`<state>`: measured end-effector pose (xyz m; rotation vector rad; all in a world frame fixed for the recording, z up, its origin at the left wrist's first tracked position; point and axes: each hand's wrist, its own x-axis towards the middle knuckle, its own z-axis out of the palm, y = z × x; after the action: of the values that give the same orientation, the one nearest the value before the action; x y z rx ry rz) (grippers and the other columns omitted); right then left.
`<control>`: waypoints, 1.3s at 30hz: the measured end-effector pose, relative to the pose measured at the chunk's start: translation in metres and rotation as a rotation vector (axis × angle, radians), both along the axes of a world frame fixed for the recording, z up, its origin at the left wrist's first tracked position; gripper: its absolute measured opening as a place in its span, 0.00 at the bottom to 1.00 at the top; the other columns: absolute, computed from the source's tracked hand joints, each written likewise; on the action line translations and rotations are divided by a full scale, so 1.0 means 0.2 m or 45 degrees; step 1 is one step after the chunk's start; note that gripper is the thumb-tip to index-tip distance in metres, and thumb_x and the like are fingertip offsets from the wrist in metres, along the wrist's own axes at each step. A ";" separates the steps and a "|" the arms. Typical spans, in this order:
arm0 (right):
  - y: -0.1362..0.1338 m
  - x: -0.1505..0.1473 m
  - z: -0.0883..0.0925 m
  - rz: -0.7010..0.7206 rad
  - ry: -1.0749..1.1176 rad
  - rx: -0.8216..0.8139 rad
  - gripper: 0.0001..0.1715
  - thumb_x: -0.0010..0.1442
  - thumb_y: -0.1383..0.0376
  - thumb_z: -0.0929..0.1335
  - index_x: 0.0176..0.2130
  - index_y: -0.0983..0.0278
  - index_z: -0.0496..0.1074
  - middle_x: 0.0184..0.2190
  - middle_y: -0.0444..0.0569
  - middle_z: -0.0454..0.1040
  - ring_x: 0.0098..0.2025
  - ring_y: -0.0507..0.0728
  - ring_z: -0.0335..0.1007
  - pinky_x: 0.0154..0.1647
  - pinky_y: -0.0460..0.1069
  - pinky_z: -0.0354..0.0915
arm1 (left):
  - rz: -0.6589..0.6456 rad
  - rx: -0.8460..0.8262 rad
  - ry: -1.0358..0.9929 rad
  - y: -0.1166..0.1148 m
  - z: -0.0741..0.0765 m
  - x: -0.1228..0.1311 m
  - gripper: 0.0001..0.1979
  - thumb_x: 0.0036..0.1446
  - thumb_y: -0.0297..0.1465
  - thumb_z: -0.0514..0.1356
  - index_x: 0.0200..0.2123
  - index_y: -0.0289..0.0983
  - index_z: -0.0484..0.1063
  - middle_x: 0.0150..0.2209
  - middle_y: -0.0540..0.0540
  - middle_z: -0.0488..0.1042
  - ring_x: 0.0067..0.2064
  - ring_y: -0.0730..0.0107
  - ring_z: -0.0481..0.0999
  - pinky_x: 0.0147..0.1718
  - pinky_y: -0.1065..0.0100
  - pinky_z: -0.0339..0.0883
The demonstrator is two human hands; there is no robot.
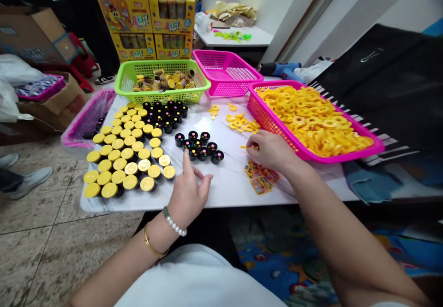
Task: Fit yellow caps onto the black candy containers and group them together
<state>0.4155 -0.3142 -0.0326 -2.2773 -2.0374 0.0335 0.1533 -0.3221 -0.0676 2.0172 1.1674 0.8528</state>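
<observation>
My left hand rests on the white table, fingers apart, index finger pointing up toward a cluster of small black cups. It holds nothing. My right hand lies beside the pink basket of yellow rings, fingers curled and pinching a yellow ring piece at its fingertips. Loose yellow rings lie on the table just beyond it. A small stack of colourful stickers sits under my right wrist. Rows of yellow-capped cups fill the table's left side, with more uncapped black cups behind them.
A green basket of small containers and an empty pink basket stand at the back. Another pink tray hangs off the left edge. Yellow boxes are stacked behind. Someone's shoes show on the floor at left.
</observation>
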 end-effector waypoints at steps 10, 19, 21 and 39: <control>-0.01 -0.24 0.01 -0.225 1.669 -0.228 0.13 0.49 0.60 0.71 0.31 0.62 0.63 0.22 0.47 0.77 0.14 0.51 0.68 0.09 0.41 0.46 | -0.031 -0.246 -0.058 -0.04 -0.02 0.03 0.20 0.58 0.32 0.61 0.51 0.35 0.59 0.35 0.50 0.71 0.21 0.80 0.68 0.24 0.73 0.62; -0.17 -0.38 -0.05 -0.200 1.935 -0.420 0.19 0.51 0.58 0.73 0.38 0.62 0.64 0.19 0.42 0.76 0.15 0.50 0.68 0.10 0.40 0.57 | -0.126 -0.094 0.106 0.01 -0.02 0.02 0.13 0.58 0.27 0.61 0.47 0.35 0.70 0.28 0.51 0.72 0.30 0.69 0.72 0.33 0.69 0.67; -0.19 -0.38 -0.07 -0.248 1.941 -0.350 0.18 0.51 0.57 0.74 0.36 0.62 0.66 0.19 0.42 0.75 0.13 0.48 0.64 0.08 0.39 0.51 | -0.129 -0.096 0.150 0.01 -0.02 0.01 0.10 0.56 0.27 0.63 0.43 0.35 0.71 0.26 0.51 0.71 0.29 0.69 0.73 0.33 0.68 0.68; -0.18 -0.51 -0.11 -0.404 1.983 -0.058 0.22 0.38 0.59 0.81 0.25 0.64 0.69 0.21 0.40 0.71 0.17 0.45 0.60 0.15 0.41 0.56 | -0.279 0.029 0.356 0.05 -0.03 -0.01 0.09 0.59 0.30 0.61 0.44 0.36 0.73 0.38 0.45 0.77 0.38 0.63 0.77 0.36 0.67 0.69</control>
<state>0.3138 -0.3500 -0.0536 -1.4854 -0.8043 1.3061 0.1511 -0.3114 -0.0730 2.2860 1.0589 0.4886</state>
